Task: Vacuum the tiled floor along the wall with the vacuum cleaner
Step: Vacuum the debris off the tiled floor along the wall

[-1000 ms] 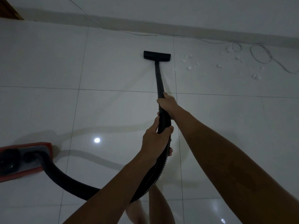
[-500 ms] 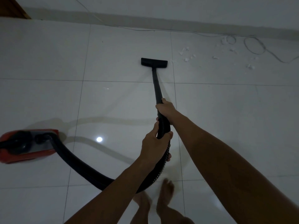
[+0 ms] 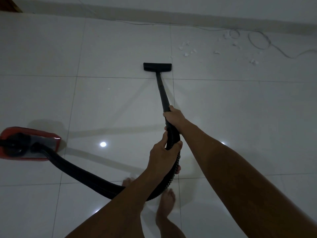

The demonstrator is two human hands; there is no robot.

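Both hands grasping: right hand (image 3: 174,115) on wand (image 3: 162,93), left hand (image 3: 163,156) on hose (image 3: 82,170).

Black vacuum nozzle (image 3: 157,67) flat on white tiles (image 3: 111,48).

Bare tiled floor (image 3: 111,54) is seen at the centre and left of the frame, between the floor nozzle (image 3: 157,67) and the wall (image 3: 188,7) along the top. At upper right, the strip by the wall is crossed by a looped thin cable (image 3: 259,41) and scattered white scraps (image 3: 186,48). At lower left, room is taken up by the red vacuum body (image 3: 27,143) and its ribbed hose (image 3: 82,172).
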